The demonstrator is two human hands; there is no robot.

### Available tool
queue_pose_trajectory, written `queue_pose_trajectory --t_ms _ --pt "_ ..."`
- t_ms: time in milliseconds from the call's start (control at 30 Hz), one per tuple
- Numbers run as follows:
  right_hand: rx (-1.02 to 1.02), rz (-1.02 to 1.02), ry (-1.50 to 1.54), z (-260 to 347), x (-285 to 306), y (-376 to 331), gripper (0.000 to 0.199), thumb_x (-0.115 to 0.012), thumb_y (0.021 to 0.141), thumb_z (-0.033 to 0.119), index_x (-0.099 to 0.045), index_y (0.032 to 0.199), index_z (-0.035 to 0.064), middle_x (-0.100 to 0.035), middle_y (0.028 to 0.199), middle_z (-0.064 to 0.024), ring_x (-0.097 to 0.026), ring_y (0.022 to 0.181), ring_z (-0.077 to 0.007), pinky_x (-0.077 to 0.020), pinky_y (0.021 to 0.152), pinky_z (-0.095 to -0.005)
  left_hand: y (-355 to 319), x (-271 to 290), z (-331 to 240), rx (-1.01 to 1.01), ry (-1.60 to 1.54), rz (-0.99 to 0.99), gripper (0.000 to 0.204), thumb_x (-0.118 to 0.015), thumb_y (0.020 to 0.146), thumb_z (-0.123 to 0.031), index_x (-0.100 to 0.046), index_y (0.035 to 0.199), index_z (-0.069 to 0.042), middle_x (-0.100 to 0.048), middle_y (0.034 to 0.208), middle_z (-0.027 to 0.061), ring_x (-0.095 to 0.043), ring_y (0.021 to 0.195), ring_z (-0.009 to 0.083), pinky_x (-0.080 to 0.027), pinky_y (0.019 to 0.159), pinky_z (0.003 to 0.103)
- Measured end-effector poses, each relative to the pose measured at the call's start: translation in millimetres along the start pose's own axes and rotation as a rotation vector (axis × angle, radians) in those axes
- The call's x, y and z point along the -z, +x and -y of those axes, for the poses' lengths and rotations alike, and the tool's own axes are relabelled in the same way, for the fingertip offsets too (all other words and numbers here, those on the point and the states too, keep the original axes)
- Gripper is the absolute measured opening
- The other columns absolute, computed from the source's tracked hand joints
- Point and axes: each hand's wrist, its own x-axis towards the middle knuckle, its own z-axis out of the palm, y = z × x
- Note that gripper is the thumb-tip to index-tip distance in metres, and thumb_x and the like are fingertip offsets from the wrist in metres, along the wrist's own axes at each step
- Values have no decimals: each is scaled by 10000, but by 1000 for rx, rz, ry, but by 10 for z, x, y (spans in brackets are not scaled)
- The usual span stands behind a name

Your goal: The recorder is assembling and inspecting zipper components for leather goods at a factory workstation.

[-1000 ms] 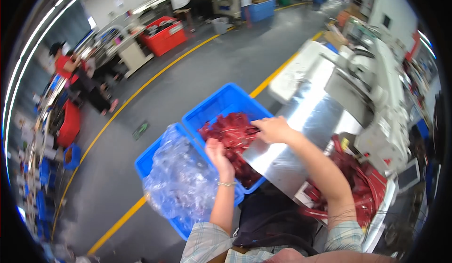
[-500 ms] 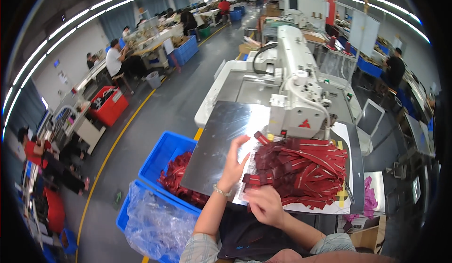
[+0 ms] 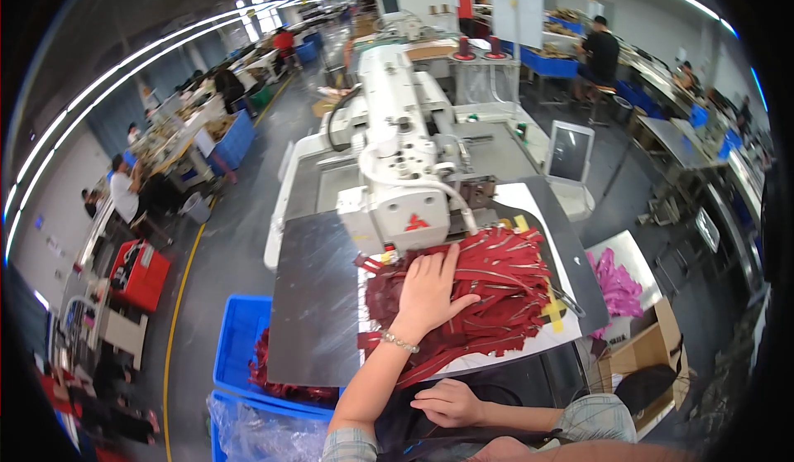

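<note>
My left hand [image 3: 428,294] lies flat on a heap of dark red zippers [image 3: 500,288], fingers stretched forward and thumb out to the right. The zippers are spread in a loose bundle, with pale teeth lines showing along their red tapes. They rest on a white sheet on the metal work plate [image 3: 310,296], just in front of the head of a white industrial sewing machine [image 3: 405,189]. My right hand [image 3: 451,402] is curled closed below the plate's near edge, apart from the zippers; nothing sticks out of its fingers.
At the left, a blue bin [image 3: 236,338] holds more red zippers, and a second blue bin [image 3: 217,429] has clear plastic film in it. Pink strips [image 3: 616,284] and a cardboard box [image 3: 653,363] stand at the right. A screen [image 3: 571,154] stands behind. Other people sit farther off.
My left hand has moved from the heap's left side onto its top. My right hand has drawn back off the zippers toward me. The view has swung to the right.
</note>
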Motion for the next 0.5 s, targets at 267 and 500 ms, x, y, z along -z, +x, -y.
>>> queue_pose_trajectory --t_ms 267,500 --pt "-30 27 33 -26 81 -259 269 -621 690 32 -622 957 65 -591 923 -47 -571 712 -192 -456 636 -290 195 -42 -51 70 12 250 845 -625 599 -657 -539 1048 53 -544 902 142 -523 871 284 -382 814 362" --pt "-949 -330 1000 -9 63 -688 163 -542 848 47 -588 999 9 -588 892 -51 -534 765 -78 -432 716 -211 92 -105 -29 -92 33 97 819 -603 616 -665 -539 964 74 -486 1093 233 -465 1048 316 -342 952 394"
